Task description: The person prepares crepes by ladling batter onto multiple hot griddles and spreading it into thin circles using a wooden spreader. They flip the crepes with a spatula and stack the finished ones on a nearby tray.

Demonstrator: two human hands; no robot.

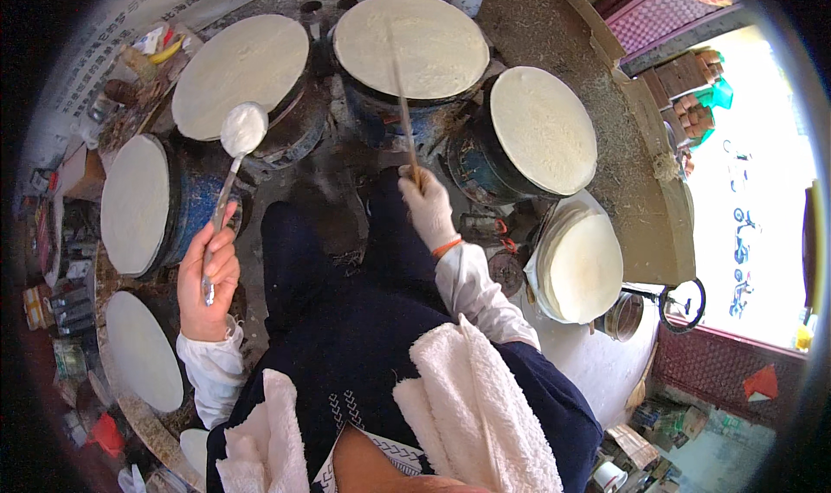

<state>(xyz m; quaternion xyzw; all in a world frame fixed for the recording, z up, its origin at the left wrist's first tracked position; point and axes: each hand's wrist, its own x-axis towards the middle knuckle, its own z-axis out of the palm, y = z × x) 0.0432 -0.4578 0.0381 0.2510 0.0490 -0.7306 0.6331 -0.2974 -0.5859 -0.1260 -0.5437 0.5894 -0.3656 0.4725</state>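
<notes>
My left hand (208, 277) grips the handle of a metal ladle (242, 129) whose bowl holds white batter, held up near the upper-left round griddle (242, 73). My right hand (428, 206), in a white glove with an orange wristband, holds a long thin stick (402, 95) that reaches over the top middle griddle (411, 45). Thin white crepes cover the round griddles arranged in an arc around me. My dark trousers (346, 311) and white towels (476, 406) on my lap fill the lower middle.
More crepe-covered griddles sit at the left (136, 203), lower left (143, 350) and right (544, 129). A stack of finished crepes (580, 264) lies at my right. Clutter of small containers lines the left edge. A bright doorway opens at the right.
</notes>
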